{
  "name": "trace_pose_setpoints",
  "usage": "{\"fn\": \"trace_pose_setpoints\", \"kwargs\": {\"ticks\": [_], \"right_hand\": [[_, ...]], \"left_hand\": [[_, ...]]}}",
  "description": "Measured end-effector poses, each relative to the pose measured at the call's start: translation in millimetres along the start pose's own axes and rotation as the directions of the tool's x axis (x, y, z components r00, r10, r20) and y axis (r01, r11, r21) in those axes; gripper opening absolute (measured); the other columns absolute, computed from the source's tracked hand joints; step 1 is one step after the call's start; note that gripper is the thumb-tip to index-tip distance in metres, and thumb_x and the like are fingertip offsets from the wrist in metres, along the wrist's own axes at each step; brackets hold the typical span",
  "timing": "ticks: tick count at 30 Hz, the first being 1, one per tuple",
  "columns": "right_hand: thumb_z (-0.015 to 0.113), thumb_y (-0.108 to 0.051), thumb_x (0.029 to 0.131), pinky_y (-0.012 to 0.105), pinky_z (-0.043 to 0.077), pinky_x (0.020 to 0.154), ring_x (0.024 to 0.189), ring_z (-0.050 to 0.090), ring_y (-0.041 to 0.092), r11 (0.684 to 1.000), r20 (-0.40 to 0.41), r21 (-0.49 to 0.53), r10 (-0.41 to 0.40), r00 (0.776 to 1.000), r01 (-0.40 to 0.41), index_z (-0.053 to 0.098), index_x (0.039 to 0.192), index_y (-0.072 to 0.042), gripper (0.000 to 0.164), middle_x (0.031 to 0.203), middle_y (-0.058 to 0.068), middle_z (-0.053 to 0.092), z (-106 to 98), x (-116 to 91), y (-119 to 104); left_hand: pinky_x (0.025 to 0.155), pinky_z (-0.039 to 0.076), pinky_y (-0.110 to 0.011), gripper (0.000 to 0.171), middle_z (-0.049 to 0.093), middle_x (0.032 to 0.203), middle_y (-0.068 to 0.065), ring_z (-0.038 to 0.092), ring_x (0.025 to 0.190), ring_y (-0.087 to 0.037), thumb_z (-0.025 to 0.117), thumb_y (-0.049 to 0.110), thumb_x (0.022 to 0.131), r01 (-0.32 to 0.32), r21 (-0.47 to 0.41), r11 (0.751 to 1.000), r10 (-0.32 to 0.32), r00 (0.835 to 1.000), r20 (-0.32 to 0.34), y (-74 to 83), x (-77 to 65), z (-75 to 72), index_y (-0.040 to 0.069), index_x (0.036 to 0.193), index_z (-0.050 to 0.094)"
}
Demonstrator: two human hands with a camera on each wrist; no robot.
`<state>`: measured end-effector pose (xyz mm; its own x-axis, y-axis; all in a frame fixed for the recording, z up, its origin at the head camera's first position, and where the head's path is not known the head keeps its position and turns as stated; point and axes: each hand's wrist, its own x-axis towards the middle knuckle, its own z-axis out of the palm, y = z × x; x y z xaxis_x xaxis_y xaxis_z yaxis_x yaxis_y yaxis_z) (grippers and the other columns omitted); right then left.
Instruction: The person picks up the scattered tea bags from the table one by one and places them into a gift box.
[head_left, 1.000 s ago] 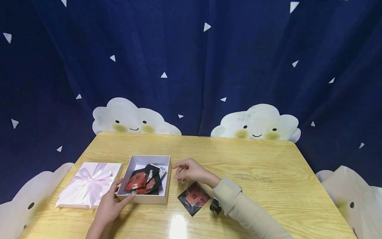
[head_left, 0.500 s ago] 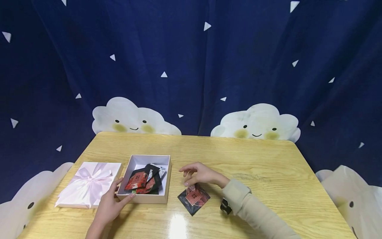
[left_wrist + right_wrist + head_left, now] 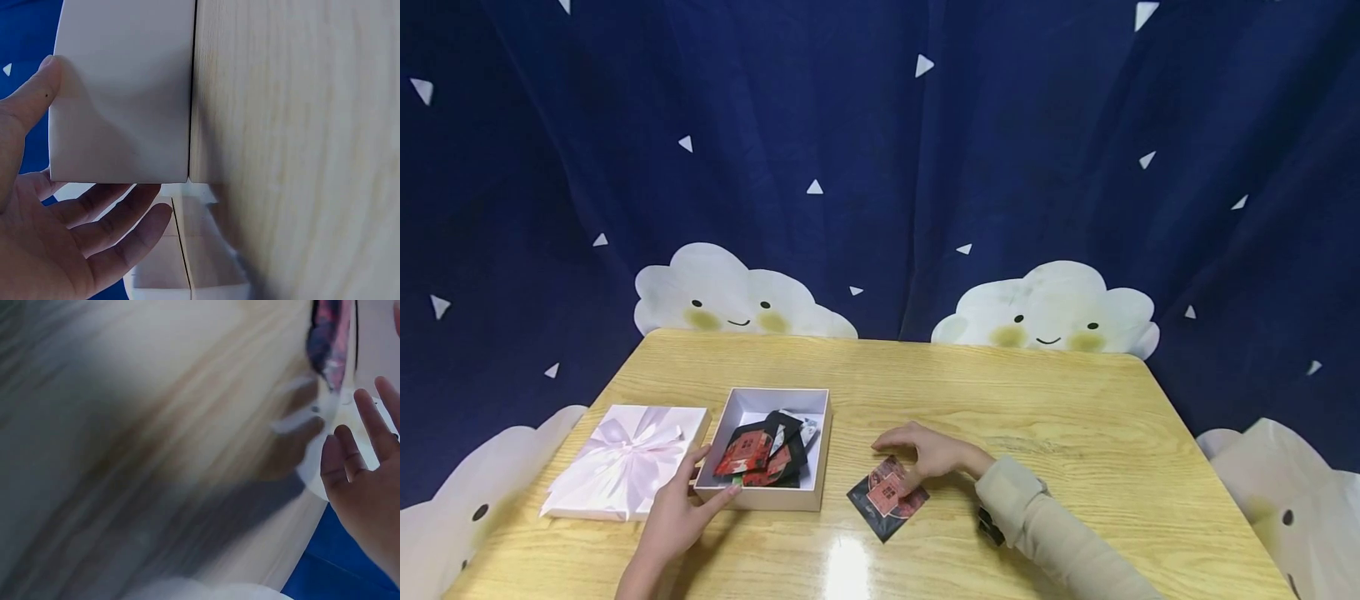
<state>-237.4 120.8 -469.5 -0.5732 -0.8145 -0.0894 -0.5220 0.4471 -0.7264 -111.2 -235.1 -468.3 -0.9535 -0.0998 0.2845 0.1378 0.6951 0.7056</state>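
Note:
My left hand (image 3: 672,518) grips the near left corner of a pale open box (image 3: 775,500), thumb on the front wall and fingers along the left side. Inside the box lie several black-and-red sachets (image 3: 745,454), overlapping. In the left wrist view the box wall (image 3: 125,112) fills the upper left, beside the thumb. One black sachet with a red label (image 3: 880,504) lies flat on the table, right of the box. Over its right edge hovers my right hand (image 3: 934,454), fingers spread and loosely bent. The right wrist view shows that hand (image 3: 369,462) apart from the sachet (image 3: 331,344).
A white lid (image 3: 602,487) with a pale ribbon bow lies left of the box. The wooden table (image 3: 1060,400) ends at a dark blue curtain (image 3: 880,150) with cloud figures. A black wrist device (image 3: 990,527) shows under the right sleeve.
My right hand has moved right and a little nearer, from beside the box to over the sachet on the table. The left hand and box stay in place.

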Motion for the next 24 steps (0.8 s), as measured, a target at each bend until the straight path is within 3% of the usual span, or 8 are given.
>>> {"fn": "trace_pose_setpoints", "kwargs": {"ticks": [8,15,24], "right_hand": [[0.082,-0.011,0.060,0.028,0.029,0.093,0.105,0.032,0.011,1.000,0.030,0.004,0.012,0.999,-0.012,0.047,0.132,-0.008,0.080,0.130,0.002,0.045,5.4,-6.8,6.9],[0.079,-0.005,0.061,0.034,0.029,0.098,0.112,0.031,0.017,0.999,0.035,-0.031,-0.033,0.999,0.034,0.050,0.129,-0.007,0.074,0.135,0.006,0.042,8.7,-7.9,9.8],[0.078,-0.001,0.060,0.028,0.033,0.089,0.100,0.033,0.013,0.995,0.004,-0.085,-0.049,0.999,0.049,0.055,0.123,-0.005,0.067,0.112,0.003,0.048,10.5,-6.7,10.5]], "left_hand": [[0.048,0.040,-0.022,0.067,0.063,0.092,-0.020,0.048,0.059,-0.005,0.078,0.017,0.071,0.001,0.008,1.000,-0.001,1.000,0.002,-0.5,-0.8,0.1,-0.003,0.125,0.043],[0.048,0.039,-0.022,0.068,0.063,0.093,-0.021,0.048,0.058,-0.005,0.077,0.017,0.072,0.007,0.002,1.000,-0.007,1.000,0.006,-0.7,-0.7,0.1,-0.003,0.126,0.042],[0.048,0.039,-0.022,0.066,0.063,0.091,-0.019,0.047,0.056,-0.004,0.078,0.016,0.071,0.003,-0.003,1.000,-0.003,1.000,-0.004,1.2,-0.2,0.5,-0.003,0.125,0.043]]}}
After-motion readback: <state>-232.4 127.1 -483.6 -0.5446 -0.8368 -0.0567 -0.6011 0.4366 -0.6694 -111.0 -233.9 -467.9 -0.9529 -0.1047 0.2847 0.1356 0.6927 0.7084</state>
